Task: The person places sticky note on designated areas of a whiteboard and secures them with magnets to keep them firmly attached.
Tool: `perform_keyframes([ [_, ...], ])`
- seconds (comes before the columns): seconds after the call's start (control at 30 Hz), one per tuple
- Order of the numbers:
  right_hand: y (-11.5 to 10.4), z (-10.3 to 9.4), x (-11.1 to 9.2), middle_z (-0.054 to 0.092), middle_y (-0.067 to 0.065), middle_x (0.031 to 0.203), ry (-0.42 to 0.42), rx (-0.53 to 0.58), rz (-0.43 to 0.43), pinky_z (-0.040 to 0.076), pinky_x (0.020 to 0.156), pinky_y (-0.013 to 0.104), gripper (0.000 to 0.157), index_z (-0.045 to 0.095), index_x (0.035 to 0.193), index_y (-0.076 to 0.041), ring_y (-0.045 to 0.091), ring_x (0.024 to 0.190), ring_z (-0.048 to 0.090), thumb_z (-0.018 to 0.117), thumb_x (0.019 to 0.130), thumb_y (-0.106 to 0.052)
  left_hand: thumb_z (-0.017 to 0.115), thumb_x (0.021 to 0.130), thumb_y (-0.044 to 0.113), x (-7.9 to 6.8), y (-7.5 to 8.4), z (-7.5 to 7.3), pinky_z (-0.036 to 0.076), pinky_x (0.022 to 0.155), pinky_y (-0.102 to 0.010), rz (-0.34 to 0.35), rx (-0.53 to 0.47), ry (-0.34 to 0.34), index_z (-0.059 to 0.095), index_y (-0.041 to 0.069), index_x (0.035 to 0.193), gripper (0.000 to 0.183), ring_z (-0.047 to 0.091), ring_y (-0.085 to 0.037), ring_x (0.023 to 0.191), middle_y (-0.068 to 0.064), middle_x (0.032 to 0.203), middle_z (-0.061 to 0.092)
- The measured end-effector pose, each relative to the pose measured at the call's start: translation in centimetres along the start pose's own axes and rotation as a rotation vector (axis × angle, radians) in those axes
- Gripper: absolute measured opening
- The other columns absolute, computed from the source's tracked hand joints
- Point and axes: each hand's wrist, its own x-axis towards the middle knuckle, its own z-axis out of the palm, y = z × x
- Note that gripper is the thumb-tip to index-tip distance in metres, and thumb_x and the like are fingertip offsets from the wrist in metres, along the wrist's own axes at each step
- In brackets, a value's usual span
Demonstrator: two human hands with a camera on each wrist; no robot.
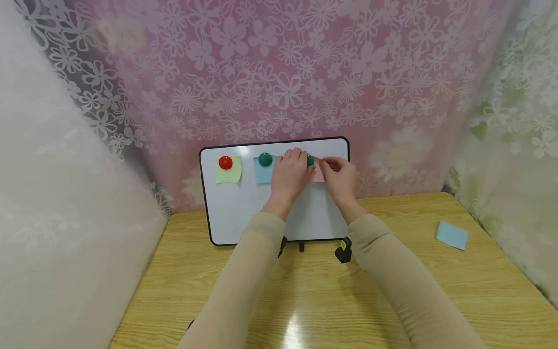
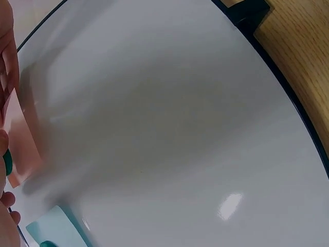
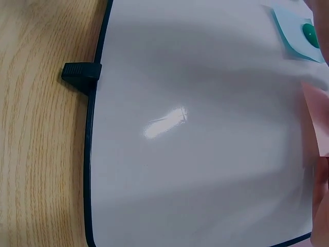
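Note:
A whiteboard (image 1: 244, 213) with a dark frame stands tilted against the wall on the table. My left hand (image 1: 289, 177) holds a green magnet (image 1: 310, 160) against a pink sticky note (image 1: 318, 172) near the board's upper right. The right hand (image 1: 343, 178) pinches that note at its right edge; in the left wrist view the pink paper (image 2: 21, 146) stands partly away from the board. Further left, a green magnet (image 1: 265, 159) holds a blue note (image 1: 263, 175), partly behind my left hand. A red magnet (image 1: 225, 162) sits on a yellow-green note (image 1: 228, 177).
A loose blue sticky note (image 1: 452, 235) lies on the wooden table (image 1: 492, 286) at the right. Small black feet (image 1: 302, 246) prop the board's lower edge. A flower-patterned curtain (image 1: 287, 72) hangs behind. Part of a blue object (image 1: 190, 324) peeks out beside the left sleeve.

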Motion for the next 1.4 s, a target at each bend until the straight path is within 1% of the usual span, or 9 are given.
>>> perform_keyframes([
  [0.1,-0.05,0.04,-0.01,0.079,0.011,0.106,0.002,0.007,0.004,0.051,0.064,0.020,0.026,0.080,0.119,-0.006,0.019,0.080,0.071,0.072,0.105,-0.027,0.076,0.101,0.044,-0.04,-0.06,0.08,0.058,0.090,-0.034,0.002,0.000,0.004,0.075,0.009,0.125,0.042,0.067,-0.019,0.107,-0.004,0.119,0.071],
  [0.3,-0.10,0.10,0.08,0.078,0.013,0.105,-0.012,0.044,0.001,0.055,0.065,0.020,0.028,0.080,0.119,-0.005,0.019,0.078,0.072,0.073,0.105,-0.028,0.076,0.101,0.041,0.00,-0.27,0.26,0.059,0.085,-0.034,0.004,0.038,0.038,0.076,0.009,0.123,0.039,0.068,-0.020,0.105,-0.004,0.116,0.071],
  [0.4,-0.11,0.06,0.04,0.078,0.012,0.104,-0.013,0.017,-0.013,0.053,0.064,0.020,0.028,0.080,0.118,-0.006,0.021,0.079,0.071,0.073,0.105,-0.029,0.077,0.101,0.041,0.01,-0.27,0.25,0.059,0.085,-0.035,0.001,0.039,0.034,0.076,0.010,0.123,0.038,0.067,-0.020,0.105,-0.004,0.116,0.070],
  [0.57,0.09,-0.03,-0.25,0.079,0.011,0.107,-0.016,-0.044,-0.023,0.051,0.064,0.020,0.028,0.081,0.119,-0.007,0.022,0.085,0.071,0.073,0.105,-0.030,0.077,0.101,0.041,-0.16,-0.03,0.20,0.059,0.088,-0.035,-0.005,0.042,0.004,0.075,0.011,0.126,0.039,0.066,-0.020,0.108,-0.004,0.120,0.070],
  [0.73,0.17,-0.03,-0.53,0.079,0.009,0.107,-0.021,-0.047,-0.020,0.053,0.066,0.024,0.028,0.081,0.119,-0.009,0.022,0.085,0.071,0.074,0.104,-0.032,0.075,0.102,0.041,-0.44,0.29,0.27,0.058,0.087,-0.034,-0.006,0.042,-0.005,0.075,0.011,0.127,0.038,0.065,-0.020,0.108,-0.003,0.120,0.069],
  [0.9,0.07,0.06,-0.38,0.079,0.008,0.104,-0.008,-0.070,-0.036,0.053,0.066,0.027,0.030,0.082,0.118,-0.010,0.021,0.084,0.071,0.075,0.103,-0.035,0.074,0.103,0.039,-0.25,0.38,0.39,0.057,0.088,-0.035,-0.010,0.031,0.003,0.075,0.011,0.126,0.036,0.064,-0.020,0.107,-0.003,0.119,0.069],
  [1.07,-0.21,0.05,-0.20,0.080,0.009,0.106,0.000,-0.102,-0.036,0.052,0.067,0.027,0.029,0.082,0.118,-0.010,0.023,0.089,0.072,0.074,0.104,-0.034,0.071,0.106,0.034,0.01,0.47,0.54,0.057,0.088,-0.035,-0.013,0.036,0.011,0.075,0.012,0.128,0.032,0.064,-0.020,0.108,-0.003,0.121,0.069],
  [1.2,-0.43,0.04,-0.01,0.080,0.010,0.106,0.008,-0.101,-0.052,0.052,0.068,0.027,0.029,0.082,0.117,-0.009,0.024,0.091,0.073,0.074,0.103,-0.033,0.068,0.108,0.029,0.21,0.46,0.56,0.057,0.088,-0.035,-0.015,0.041,0.019,0.075,0.013,0.130,0.028,0.064,-0.021,0.109,-0.004,0.122,0.068],
  [1.4,-0.39,0.03,0.05,0.080,0.010,0.106,0.012,-0.104,-0.049,0.051,0.067,0.025,0.028,0.083,0.116,-0.008,0.024,0.092,0.073,0.075,0.103,-0.031,0.068,0.108,0.030,0.26,0.49,0.41,0.057,0.089,-0.035,-0.018,0.039,0.000,0.076,0.013,0.130,0.029,0.063,-0.021,0.108,-0.004,0.121,0.068],
])
